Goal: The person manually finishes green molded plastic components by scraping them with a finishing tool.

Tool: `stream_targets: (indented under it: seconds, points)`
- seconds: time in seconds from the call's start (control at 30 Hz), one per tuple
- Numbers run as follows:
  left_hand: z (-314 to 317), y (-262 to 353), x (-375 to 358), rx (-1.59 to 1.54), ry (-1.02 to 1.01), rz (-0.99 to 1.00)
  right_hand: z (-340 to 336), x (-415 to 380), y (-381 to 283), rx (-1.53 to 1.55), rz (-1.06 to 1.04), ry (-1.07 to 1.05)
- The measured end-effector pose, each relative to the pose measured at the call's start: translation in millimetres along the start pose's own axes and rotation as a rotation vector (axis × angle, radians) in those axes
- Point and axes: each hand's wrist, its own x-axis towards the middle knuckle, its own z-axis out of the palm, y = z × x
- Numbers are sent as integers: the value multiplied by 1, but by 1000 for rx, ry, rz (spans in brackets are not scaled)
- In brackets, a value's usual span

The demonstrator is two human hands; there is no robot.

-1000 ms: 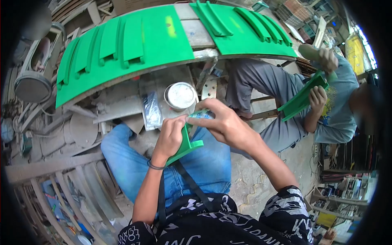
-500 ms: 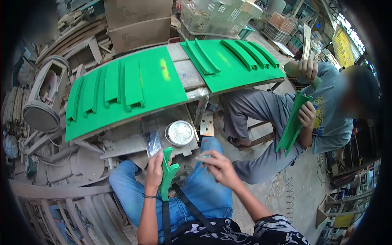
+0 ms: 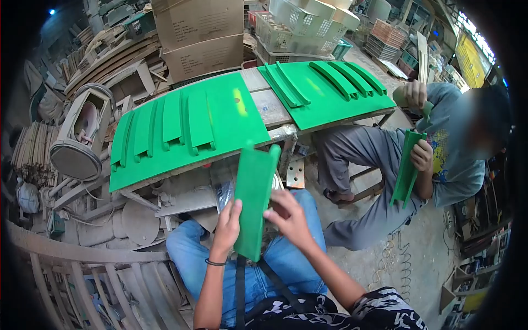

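Green curved channel piece [image 3: 253, 206] at near side of surface [image 3: 270, 105]. Left hand [image 3: 225, 228] closed on its edge; right hand [image 3: 291, 220] part-open alongside, contact unclear. Likely best: firm left grip, light right touch.

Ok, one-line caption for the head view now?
Both hands on a green channel piece, near two green panels bearing similar pieces.

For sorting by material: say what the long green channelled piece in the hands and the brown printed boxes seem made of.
Long green channelled piece: satin, perhaps painted wood or plastic; even colour, no visible grain.
Brown printed boxes: likely matte cardboard; flat tan faces, dark lettering.
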Motion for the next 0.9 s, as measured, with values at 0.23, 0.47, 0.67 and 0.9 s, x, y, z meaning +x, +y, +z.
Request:
stream_targets:
  seconds: [0.23, 0.47, 0.67, 0.9]
  points:
    - [28, 31, -2, -118, -55, 133, -33, 53, -38, 211, 22, 36]
    - [44, 33, -12, -63, -20, 178, -34, 88, -35, 178, 172, 4]
    - [34, 48, 5, -224, 127, 147, -10, 37, -17, 326, 337, -137]
    - [13, 61, 44, -445, 335, 87, 0, -83, -7, 226, 276, -382]
